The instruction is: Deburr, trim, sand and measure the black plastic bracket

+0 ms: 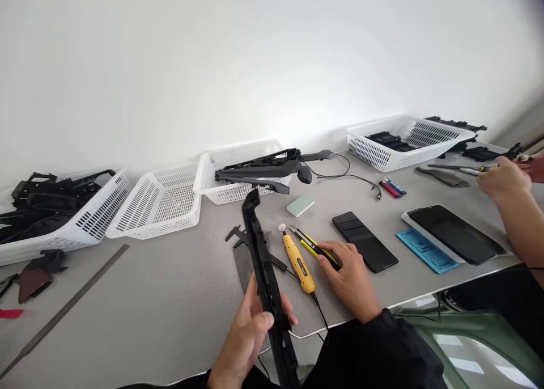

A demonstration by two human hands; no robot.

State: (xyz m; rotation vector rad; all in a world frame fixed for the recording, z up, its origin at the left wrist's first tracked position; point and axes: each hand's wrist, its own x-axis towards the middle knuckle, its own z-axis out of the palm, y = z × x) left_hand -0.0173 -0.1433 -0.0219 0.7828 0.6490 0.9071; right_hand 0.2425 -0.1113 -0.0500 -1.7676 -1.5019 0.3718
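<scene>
My left hand grips a long black plastic part near its lower end, holding it slanted up over the grey table. My right hand lies on the table with its fingers closed on the handle of a yellow-and-black utility knife. Between my hands lies a yellow electric tool with a black cord. A black caliper rests under the held part.
Several white baskets line the back of the table, some holding black parts. A phone, a tablet, a blue card and a metal ruler lie about. Another person's hand works at the far right.
</scene>
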